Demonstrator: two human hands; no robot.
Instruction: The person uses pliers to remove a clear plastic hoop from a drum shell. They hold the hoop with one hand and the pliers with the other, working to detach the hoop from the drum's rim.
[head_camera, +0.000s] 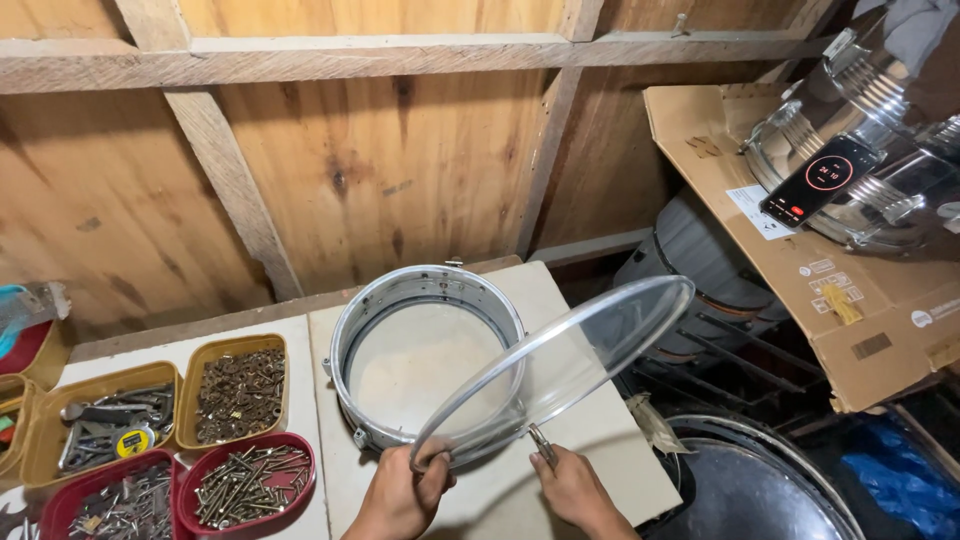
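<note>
Tilting clear round plastic drumhead (560, 370) over silver metal drum shell (425, 350): left hand (400, 495) pinches rim; right hand (575, 490) clasps small tool (543, 445). Looks light, flexible; hold hoop.

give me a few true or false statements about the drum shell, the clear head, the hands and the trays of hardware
1. The left hand grips the near edge of the clear drum head. True.
2. The clear drum head lies flat on the metal drum shell. False: it is tilted, its far edge raised to the right of the shell.
3. The right hand holds a small metal tool at the head's rim. True.
4. The drum shell stands on the cardboard box. False: it stands on the pale board before the wooden wall.
5. The red tray left of the shell holds screws. True.
6. The phone lies in a yellow tray. False: it rests against shiny metal drums at the upper right.
</note>
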